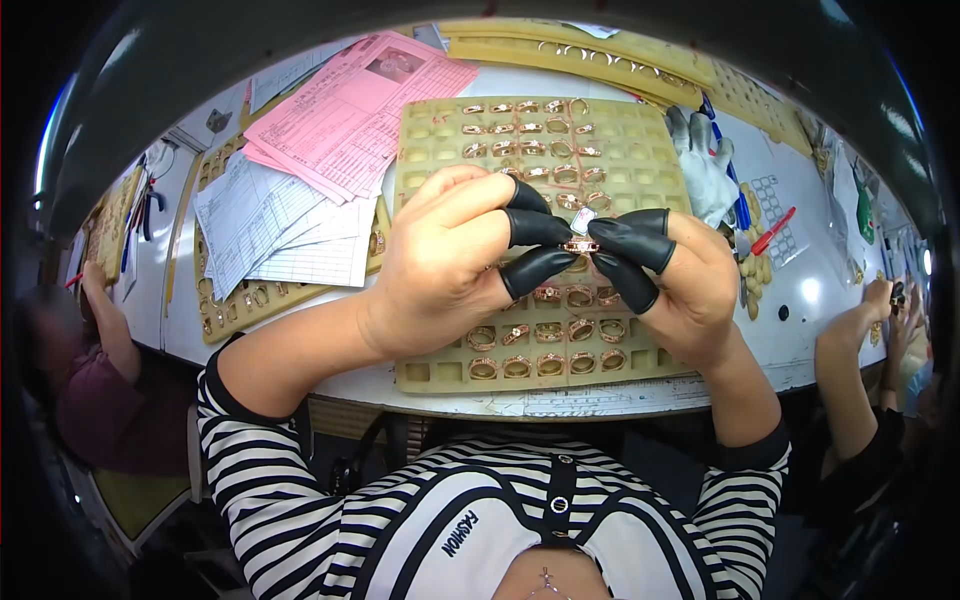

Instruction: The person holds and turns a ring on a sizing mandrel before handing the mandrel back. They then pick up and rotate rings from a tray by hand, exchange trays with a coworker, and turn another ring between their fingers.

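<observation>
The left fingers (pixel 540 228) and right fingers (pixel 632 243) pinched a ring (pixel 580 246) between their tips, where light, even pressure seemed best for steadying it.

Black capitals on the white panel of the striped top (pixel 418 522) read "FASHION". Print on the pink forms (pixel 325 115), the white sheets (pixel 285 225) and the small white tag (pixel 583 219) is too small to read; red marks on the ring tray (pixel 420 165) are illegible.
</observation>
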